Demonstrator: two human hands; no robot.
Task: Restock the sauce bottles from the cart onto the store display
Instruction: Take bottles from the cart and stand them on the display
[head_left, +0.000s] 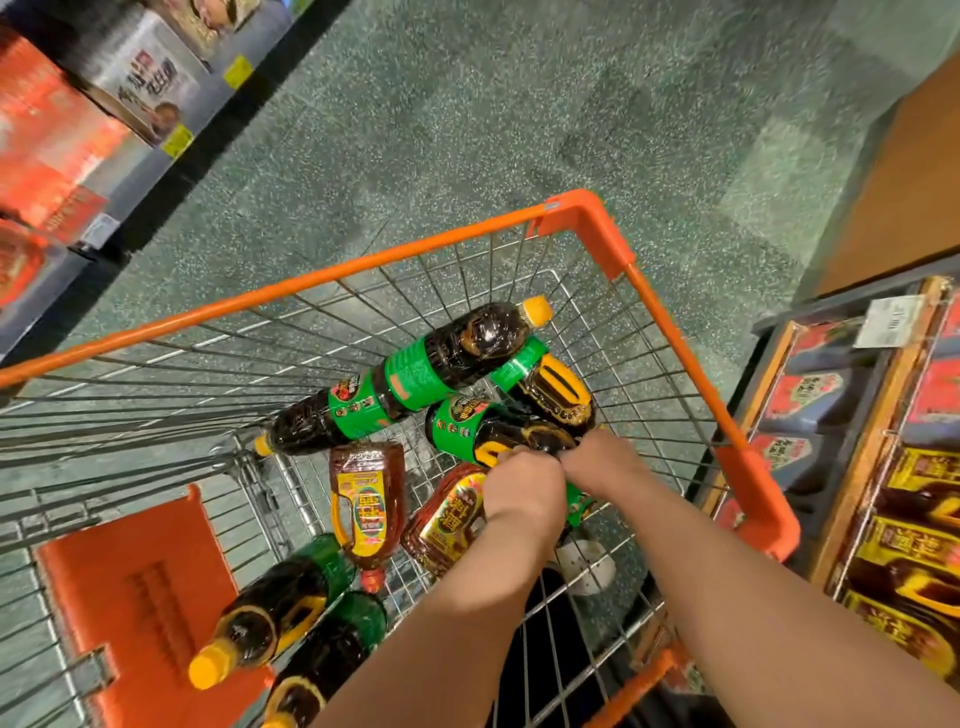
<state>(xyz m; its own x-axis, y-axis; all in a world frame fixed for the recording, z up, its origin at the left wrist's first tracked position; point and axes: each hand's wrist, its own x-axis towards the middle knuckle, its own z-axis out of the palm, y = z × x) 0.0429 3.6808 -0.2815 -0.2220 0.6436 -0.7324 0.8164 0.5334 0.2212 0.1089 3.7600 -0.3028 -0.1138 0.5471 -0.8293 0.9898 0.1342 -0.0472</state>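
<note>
Down in the wire cart (670, 332) with its orange rim, both of my hands meet on one dark sauce bottle with a green label (470, 423). My left hand (522, 493) curls over its yellow handle, fingers bent round it, knuckles up. My right hand (605, 460) closes on the same bottle just beside the left, fingers tucked under and out of sight, so how they lie beneath I cannot tell. The bottle lies on its side near the cart's right wall, touching a second green-labelled bottle (550, 387) behind it. A long bottle with a yellow cap (441, 358) lies slantwise across the cart's far part, and another one (322, 421) lies end to end with it. Nearer me lie two reddish-brown jugs, one with a yellow handle (366, 499), the other (441, 519) partly under my left wrist. Two more dark bottles (270, 613) lie beside the orange child-seat flap (135, 587). To my right stands the store display (857, 467), stacked with dark sauce bottles (919, 587) bearing yellow labels. Blurred boxes (135, 78) sit on shelves at far left, across the speckled green floor (467, 130).
</note>
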